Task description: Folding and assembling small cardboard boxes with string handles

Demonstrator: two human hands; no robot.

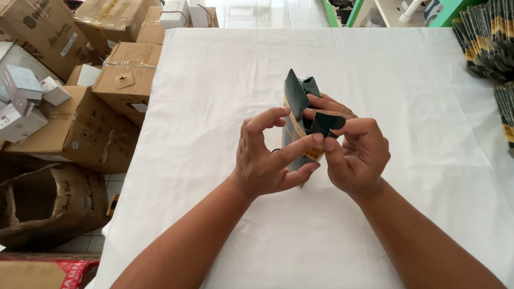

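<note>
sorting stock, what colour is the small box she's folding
Dark green-black with a tan band, the small box, head view.

A table draped in a white cloth (407, 107) filled the view under even daylight. Off its left edge, brown cardboard boxes (85, 128) crowded the pale tiled floor (267, 13) — green-framed shelving (447, 12) stood beyond the far right corner.

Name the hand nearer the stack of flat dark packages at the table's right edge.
Right. The right hand holds the small dark box on the side facing the stack; the left hand grips it from the far side.
</note>
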